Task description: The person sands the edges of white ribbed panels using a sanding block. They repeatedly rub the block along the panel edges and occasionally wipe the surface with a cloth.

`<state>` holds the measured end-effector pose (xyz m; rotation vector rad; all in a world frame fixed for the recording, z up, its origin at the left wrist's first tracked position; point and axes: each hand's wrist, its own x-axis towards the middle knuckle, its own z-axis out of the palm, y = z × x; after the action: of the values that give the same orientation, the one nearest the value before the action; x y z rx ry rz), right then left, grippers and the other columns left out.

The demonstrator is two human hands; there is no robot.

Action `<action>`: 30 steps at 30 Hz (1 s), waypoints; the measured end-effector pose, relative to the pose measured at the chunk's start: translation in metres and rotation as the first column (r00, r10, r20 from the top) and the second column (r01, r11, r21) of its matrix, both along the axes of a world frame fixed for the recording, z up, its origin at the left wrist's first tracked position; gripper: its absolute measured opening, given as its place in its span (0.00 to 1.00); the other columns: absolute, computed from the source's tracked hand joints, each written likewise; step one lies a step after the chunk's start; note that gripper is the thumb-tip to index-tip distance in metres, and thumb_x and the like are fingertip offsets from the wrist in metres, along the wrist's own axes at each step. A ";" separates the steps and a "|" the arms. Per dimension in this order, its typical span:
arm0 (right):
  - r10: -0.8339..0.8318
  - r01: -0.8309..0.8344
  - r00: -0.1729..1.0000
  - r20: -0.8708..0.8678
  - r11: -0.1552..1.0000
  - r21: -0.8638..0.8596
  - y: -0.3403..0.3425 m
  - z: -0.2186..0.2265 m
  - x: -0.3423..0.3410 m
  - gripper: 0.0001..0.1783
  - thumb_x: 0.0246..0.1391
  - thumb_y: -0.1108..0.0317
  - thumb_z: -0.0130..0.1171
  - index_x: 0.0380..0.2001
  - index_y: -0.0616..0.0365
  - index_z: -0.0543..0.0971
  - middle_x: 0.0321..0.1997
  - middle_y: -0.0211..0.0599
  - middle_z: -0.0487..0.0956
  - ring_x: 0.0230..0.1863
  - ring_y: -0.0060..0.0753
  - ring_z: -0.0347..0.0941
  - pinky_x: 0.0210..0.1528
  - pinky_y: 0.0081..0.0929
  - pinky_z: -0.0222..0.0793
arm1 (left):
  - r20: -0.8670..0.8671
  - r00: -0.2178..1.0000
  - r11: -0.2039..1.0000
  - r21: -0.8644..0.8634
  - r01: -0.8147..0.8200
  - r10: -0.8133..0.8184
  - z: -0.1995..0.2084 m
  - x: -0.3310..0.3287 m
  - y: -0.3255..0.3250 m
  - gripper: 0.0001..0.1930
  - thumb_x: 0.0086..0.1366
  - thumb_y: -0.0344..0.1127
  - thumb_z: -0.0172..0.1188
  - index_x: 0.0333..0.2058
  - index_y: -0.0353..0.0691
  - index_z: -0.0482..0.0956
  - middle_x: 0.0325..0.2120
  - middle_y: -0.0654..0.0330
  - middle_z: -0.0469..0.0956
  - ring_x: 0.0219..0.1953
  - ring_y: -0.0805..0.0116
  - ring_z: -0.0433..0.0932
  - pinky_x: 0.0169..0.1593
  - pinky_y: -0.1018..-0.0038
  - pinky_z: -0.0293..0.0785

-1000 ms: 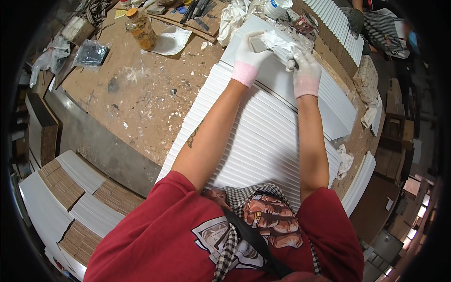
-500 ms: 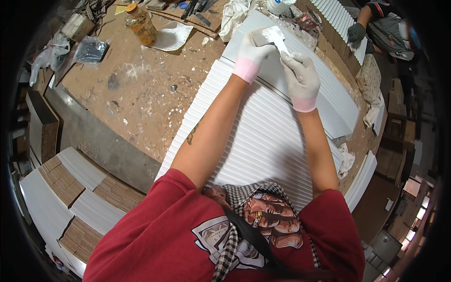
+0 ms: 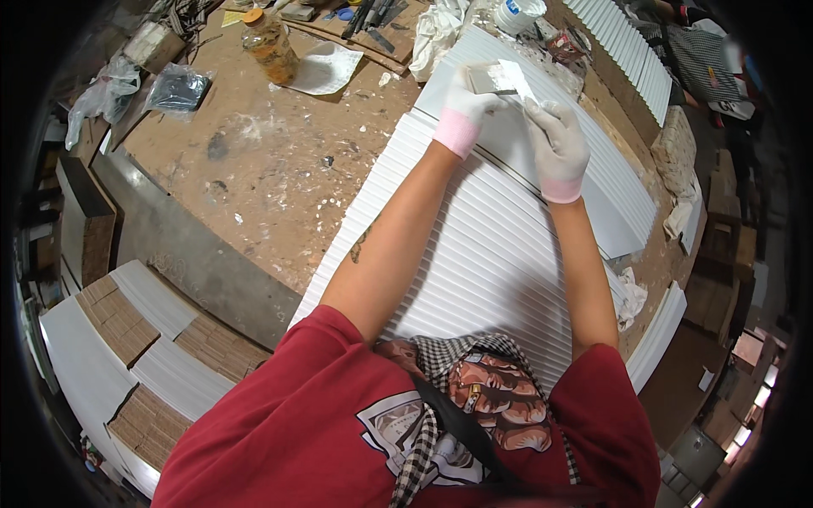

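Note:
My left hand (image 3: 467,108), in a white glove with a pink cuff, is closed on a flat grey scraper blade (image 3: 486,80). Also gloved, my right hand (image 3: 559,144) grips a putty knife (image 3: 517,83) smeared with white paste. The two tools meet, and the fingers partly hide both handles. Below the hands lie white ribbed panels (image 3: 483,245) side by side, stretching back toward my body. Another pale panel (image 3: 605,190) with a ribbed far edge lies beneath and right of my hands.
A worktable (image 3: 262,178) spotted with white carries an orange-lidded jar (image 3: 269,51), paper (image 3: 326,68), a white tub (image 3: 518,15) and rags (image 3: 436,38). Stacked boards (image 3: 127,330) stand at lower left. A person in checked cloth (image 3: 703,63) is at upper right.
The two tools have shifted against each other, with the grey blade now more exposed and white paste on the putty knife. The whole view has shifted slightly, moving the scene rightward.

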<state>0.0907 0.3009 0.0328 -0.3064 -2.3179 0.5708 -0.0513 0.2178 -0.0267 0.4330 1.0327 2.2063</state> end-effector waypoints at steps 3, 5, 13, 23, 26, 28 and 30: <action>0.153 -0.155 0.988 0.027 0.981 0.115 0.000 -0.001 0.003 0.17 0.51 0.81 0.69 0.45 0.55 0.87 0.41 0.39 0.80 0.39 0.38 0.78 0.42 0.29 0.74 | 0.039 0.999 1.000 0.030 -0.001 -0.001 0.000 -0.002 -0.001 0.32 0.49 0.16 0.61 0.56 0.32 0.69 0.43 0.54 0.80 0.38 0.71 0.80 0.37 0.78 0.78; 0.133 -0.130 0.991 -0.013 0.983 0.126 0.000 0.000 0.004 0.16 0.52 0.81 0.68 0.44 0.56 0.87 0.40 0.38 0.81 0.39 0.36 0.78 0.42 0.29 0.74 | 0.047 0.999 0.999 0.043 0.001 -0.003 0.000 -0.002 -0.002 0.32 0.48 0.15 0.59 0.56 0.32 0.69 0.43 0.54 0.80 0.38 0.71 0.80 0.37 0.78 0.79; -0.187 -0.108 0.966 -0.177 0.330 -0.938 0.008 0.014 0.002 0.09 0.64 0.76 0.61 0.45 0.71 0.82 0.33 0.39 0.82 0.31 0.25 0.77 0.35 0.23 0.74 | -0.062 0.995 0.997 0.018 -0.071 0.072 -0.001 0.001 0.000 0.34 0.44 0.13 0.55 0.56 0.34 0.70 0.50 0.55 0.77 0.48 0.67 0.78 0.45 0.75 0.80; -0.244 -0.020 0.966 -0.084 0.253 -0.967 0.004 0.015 -0.006 0.13 0.65 0.77 0.57 0.49 0.75 0.79 0.31 0.40 0.79 0.28 0.24 0.73 0.31 0.22 0.70 | -0.101 0.994 0.999 -0.018 -0.042 0.040 0.001 0.001 -0.006 0.34 0.45 0.11 0.54 0.55 0.35 0.72 0.54 0.53 0.76 0.53 0.65 0.78 0.53 0.74 0.78; -0.212 -0.016 0.975 -0.066 0.229 -0.973 0.002 0.017 -0.008 0.13 0.65 0.77 0.57 0.48 0.76 0.79 0.30 0.40 0.79 0.27 0.24 0.73 0.30 0.22 0.69 | -0.130 0.990 0.997 -0.039 -0.061 0.056 0.002 0.001 -0.005 0.34 0.45 0.11 0.53 0.55 0.35 0.73 0.54 0.54 0.77 0.53 0.66 0.77 0.53 0.74 0.77; -0.288 -0.061 0.947 -0.144 0.276 -0.959 0.001 0.020 -0.007 0.13 0.64 0.77 0.58 0.48 0.76 0.79 0.31 0.40 0.80 0.26 0.24 0.73 0.29 0.22 0.70 | -0.083 0.995 0.998 -0.009 -0.056 0.055 0.001 0.002 -0.006 0.34 0.45 0.11 0.53 0.55 0.35 0.73 0.53 0.54 0.77 0.53 0.66 0.77 0.53 0.74 0.77; -0.284 -0.066 0.948 -0.145 0.271 -0.960 -0.002 0.021 -0.005 0.13 0.64 0.77 0.59 0.49 0.75 0.79 0.31 0.40 0.80 0.26 0.24 0.73 0.28 0.22 0.70 | -0.058 0.997 0.998 0.001 -0.059 0.059 0.001 0.001 -0.006 0.34 0.43 0.11 0.53 0.54 0.35 0.73 0.53 0.54 0.77 0.52 0.65 0.78 0.53 0.74 0.77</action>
<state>0.0853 0.2988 0.0537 -0.8747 -1.3195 1.8195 -0.0499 0.2118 -0.0256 0.4745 1.0902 2.2574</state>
